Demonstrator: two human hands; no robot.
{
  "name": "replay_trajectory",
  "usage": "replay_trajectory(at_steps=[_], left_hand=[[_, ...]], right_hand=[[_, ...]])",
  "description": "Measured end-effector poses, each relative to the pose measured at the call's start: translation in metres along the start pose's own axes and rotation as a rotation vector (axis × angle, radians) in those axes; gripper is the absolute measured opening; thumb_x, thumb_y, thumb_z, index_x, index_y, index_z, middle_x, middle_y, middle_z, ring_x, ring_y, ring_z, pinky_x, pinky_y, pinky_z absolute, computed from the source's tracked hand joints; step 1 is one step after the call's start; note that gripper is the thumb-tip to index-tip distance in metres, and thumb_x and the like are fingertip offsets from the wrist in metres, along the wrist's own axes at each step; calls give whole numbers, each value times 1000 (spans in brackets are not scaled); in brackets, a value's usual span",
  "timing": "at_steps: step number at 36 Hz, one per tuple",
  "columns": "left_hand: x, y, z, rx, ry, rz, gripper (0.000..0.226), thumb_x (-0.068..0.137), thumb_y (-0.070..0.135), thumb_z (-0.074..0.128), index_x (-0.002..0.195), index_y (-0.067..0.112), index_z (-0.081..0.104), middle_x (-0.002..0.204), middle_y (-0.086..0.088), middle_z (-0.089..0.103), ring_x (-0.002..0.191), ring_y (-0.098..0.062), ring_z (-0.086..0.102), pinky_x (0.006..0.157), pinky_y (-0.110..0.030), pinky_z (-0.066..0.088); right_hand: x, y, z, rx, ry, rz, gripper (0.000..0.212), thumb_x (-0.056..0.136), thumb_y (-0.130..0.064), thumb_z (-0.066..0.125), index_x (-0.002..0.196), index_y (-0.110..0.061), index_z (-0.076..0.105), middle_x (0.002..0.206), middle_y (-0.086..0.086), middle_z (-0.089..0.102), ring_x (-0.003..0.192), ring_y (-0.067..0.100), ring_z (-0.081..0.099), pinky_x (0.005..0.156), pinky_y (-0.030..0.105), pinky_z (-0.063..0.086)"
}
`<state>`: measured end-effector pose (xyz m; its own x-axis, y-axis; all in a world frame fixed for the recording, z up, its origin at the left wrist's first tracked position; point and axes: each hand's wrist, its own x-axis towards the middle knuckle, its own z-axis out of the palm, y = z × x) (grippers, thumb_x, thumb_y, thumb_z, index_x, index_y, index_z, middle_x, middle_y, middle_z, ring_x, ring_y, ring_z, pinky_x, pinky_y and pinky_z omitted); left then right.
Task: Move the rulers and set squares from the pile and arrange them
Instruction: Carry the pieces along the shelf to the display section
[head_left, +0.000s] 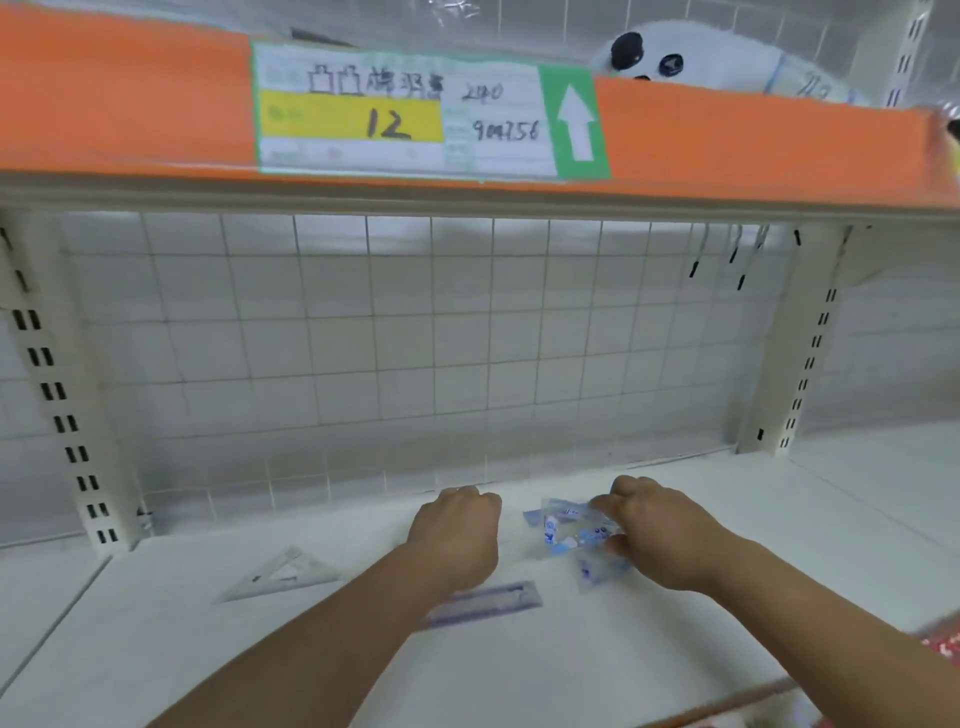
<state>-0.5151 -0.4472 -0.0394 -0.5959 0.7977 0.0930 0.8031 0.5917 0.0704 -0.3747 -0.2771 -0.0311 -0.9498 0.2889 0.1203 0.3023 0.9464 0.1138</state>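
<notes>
White shelf (675, 597) carries it all. Clear set square (280, 574) lies flat at left, well apart from the rest. Purple ruler (498, 603) centre, partly under your left forearm. Pile (569, 530) sits right of centre; your right hand (660, 535) fingers and thumb pinch it. Left hand (457, 530) fingers curled under, contents can't tell.

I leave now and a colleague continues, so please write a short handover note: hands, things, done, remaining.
Left hand: knuckles up above the shelf, fingers curled under; whether it holds anything is hidden.
Right hand: fingers and thumb pinch the pile of blue-printed packets near the shelf's back.
Done: one set square lies flat at left; one ruler lies in the middle, partly under the left forearm.
Left to do: move the pile's remaining pieces and arrange them.
</notes>
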Motion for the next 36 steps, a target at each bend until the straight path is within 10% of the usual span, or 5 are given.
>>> replay_trajectory(at_steps=[36], left_hand=[[-3, 79, 17, 31, -54, -441, 36, 93, 15, 46, 129, 13, 50, 128, -9, 51, 119, -25, 48, 93, -34, 44]], right_hand=[[33, 74, 31, 138, -221, -371, 25, 91, -40, 54, 106, -20, 58, 98, -2, 39, 97, 17, 43, 78, 28, 35]])
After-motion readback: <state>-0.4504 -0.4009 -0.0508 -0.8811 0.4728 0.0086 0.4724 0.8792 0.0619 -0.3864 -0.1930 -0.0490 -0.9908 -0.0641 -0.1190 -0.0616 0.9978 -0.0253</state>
